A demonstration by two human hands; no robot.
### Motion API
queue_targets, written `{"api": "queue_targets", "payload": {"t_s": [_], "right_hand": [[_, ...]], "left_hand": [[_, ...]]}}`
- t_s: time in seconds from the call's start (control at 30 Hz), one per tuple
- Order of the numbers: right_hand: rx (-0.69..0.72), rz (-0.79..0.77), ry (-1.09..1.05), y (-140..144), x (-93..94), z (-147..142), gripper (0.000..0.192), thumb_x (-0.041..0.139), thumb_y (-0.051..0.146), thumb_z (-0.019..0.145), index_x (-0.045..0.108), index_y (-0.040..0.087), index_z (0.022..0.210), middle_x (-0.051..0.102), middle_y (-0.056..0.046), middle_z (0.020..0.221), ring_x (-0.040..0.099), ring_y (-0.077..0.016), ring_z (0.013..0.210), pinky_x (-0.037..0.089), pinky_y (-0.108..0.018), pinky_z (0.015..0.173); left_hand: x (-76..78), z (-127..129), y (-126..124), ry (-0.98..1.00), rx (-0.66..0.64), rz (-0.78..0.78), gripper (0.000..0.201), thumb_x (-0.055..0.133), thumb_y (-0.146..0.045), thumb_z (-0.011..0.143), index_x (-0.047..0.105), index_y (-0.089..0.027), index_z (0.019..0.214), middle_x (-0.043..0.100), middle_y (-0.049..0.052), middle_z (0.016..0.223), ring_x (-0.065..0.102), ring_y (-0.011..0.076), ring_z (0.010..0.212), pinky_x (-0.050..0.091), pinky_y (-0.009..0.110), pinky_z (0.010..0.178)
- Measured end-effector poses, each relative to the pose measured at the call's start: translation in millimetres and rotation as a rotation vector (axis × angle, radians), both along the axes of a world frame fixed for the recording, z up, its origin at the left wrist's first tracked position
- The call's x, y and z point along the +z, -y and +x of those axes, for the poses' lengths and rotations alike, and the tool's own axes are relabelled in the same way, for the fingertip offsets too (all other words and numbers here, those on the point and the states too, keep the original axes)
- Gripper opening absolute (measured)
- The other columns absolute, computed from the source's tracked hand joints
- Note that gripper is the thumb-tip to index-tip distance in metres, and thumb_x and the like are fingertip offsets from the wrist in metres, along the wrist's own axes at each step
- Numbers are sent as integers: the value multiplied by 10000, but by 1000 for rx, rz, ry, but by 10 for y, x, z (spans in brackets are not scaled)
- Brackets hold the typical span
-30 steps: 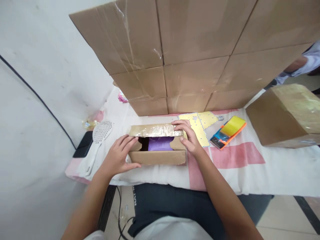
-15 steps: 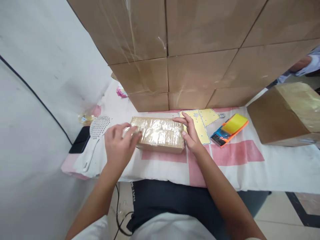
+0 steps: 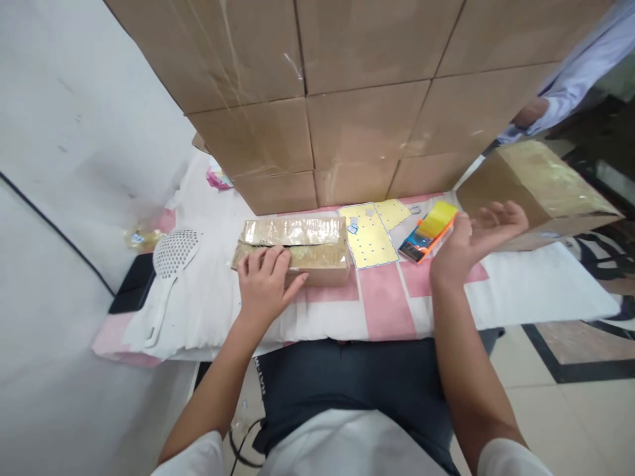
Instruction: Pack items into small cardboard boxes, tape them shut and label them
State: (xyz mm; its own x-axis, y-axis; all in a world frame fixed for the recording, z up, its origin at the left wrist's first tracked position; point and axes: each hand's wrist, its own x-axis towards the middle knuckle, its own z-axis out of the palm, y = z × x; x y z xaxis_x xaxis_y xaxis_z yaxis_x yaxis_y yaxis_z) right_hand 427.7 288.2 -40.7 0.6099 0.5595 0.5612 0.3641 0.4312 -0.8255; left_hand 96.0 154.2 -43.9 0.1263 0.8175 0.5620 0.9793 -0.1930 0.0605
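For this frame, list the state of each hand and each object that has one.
Small tape-wrapped cardboard box: closed, lying flat on the cloth.
Left hand: pressed flat on the small box.
Right hand: open, raised, holding nothing.
Orange-and-yellow packet: lying flat, untouched.
White perforated plastic scoop: lying on the cloth, untouched.
Large brown carton: taped shut.
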Motion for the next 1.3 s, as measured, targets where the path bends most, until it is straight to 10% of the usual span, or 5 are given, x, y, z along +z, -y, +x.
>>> {"api": "queue_targets", "payload": {"t_s": [0.23,0.53,0.73,0.97,1.3], "right_hand": [[532,-581,-132,-271,-334,677,371,757,442,738,674,180,987,738,-66,963,707,-223,865,594,-391,830],[526,-236,-79,-39,-413,180,281,662,469,877,686,191,914,708,-35,852,662,-188,748,547,-327,708],[613,-145,-127,27,-352,-57,507,564,689,912,532,230,701,524,5,652,499,-153,585,438,-303,556],[589,-287,-69,67,-526,-45,644,431,801,927,431,238,616,427,12,582,405,-143,526,353,-308,500],[291,-199,117,116,-523,55,614,323,741,990,291,261,608,320,29,583,313,-139,558,274,-315,549]], "left_hand": [[-33,71,54,114,-28,98,609,689,-508,890,540,-260,1426,574,171,1465,478,420,1363,213,628,1186],[-12,1076,95,317,-508,-159,339,622,-391,946,625,-216,1236,718,102,1121,679,266,1040,502,401,914],[-123,1819,-482,866,-293,-439,532,696,-412,920,587,-170,1382,725,113,1061,690,241,926,530,361,845],[-581,1950,-655,1283,-361,-370,176,729,-335,880,795,-172,886,673,40,799,588,149,735,463,274,707],[-521,1987,-436,1344,-439,-265,249,729,-392,883,761,-179,760,635,28,787,582,135,751,448,256,700]]}}
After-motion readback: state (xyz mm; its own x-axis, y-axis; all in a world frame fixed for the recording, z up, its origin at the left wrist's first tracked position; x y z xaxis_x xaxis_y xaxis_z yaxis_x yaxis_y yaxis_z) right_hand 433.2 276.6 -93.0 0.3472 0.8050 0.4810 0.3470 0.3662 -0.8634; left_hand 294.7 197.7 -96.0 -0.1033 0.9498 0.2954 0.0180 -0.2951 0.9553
